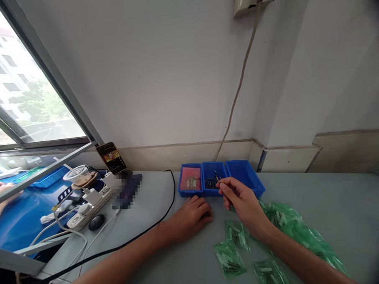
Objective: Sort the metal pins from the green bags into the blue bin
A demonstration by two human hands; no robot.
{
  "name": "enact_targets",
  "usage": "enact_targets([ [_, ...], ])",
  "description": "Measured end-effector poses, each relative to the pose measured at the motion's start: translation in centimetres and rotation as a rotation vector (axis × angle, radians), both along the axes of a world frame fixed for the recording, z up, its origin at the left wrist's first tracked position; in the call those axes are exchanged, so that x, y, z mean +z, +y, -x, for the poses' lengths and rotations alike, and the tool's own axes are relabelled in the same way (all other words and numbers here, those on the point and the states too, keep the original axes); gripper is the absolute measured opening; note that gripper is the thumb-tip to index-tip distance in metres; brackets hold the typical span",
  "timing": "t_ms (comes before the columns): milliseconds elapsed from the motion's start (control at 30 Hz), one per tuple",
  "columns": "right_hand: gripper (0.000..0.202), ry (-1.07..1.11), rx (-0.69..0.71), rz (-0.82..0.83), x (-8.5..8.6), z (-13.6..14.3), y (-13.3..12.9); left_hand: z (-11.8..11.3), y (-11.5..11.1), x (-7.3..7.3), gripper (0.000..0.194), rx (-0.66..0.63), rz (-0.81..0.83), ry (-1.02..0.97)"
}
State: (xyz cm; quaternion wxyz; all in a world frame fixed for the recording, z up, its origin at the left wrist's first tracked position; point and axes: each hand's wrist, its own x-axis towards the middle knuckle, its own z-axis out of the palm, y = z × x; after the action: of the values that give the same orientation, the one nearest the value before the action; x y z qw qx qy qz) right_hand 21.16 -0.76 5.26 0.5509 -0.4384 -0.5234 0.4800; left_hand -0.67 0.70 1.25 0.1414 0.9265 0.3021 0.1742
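Three blue bins stand side by side against the wall. The left bin (181, 188) holds a pink packet (191, 175) with small pale pieces. Dark metal parts (211, 183) lie in the middle bin (213, 168); the right bin (244, 173) shows only its blue inside. My left hand (195, 213) rests on the table before the left bin, fingers curled, their tips partly hidden. Over the front edge of the middle bin, my right hand (239, 198) pinches thumb and forefinger around something too small to make out. Green packets (229, 257) with metal pieces lie below it.
More green plastic bags (293, 225) lie right of my right forearm. A black cable (143, 232) crosses the grey table (160, 260). At the left are a power strip (88, 209), a mouse (96, 222), a phone (111, 157) and another person's hand (0, 194).
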Motion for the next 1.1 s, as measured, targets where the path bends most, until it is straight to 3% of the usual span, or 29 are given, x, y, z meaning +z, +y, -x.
enact_targets([
  [333, 0.041, 0.065, 0.119, 0.068, 0.0, -0.6, -0.2, 0.4, -0.1, 0.0, 0.014, 0.058, 0.018, -0.061],
  [667, 0.045, -0.062, -0.030, -0.002, -2.3, -2.0, 0.0, 0.3, -0.3, -0.2, 0.013, 0.056, -0.046, -0.028],
  [933, 0.044, -0.183, -0.034, -0.041, -2.2, -1.6, -0.5, 0.2, -0.4, 0.1, 0.015, 0.084, -0.077, 0.007],
  [1100, 0.049, -0.132, 0.010, 0.041, -2.5, -1.7, -0.5, 0.2, -0.5, 0.0, 0.016, 0.099, -0.127, 0.038],
])
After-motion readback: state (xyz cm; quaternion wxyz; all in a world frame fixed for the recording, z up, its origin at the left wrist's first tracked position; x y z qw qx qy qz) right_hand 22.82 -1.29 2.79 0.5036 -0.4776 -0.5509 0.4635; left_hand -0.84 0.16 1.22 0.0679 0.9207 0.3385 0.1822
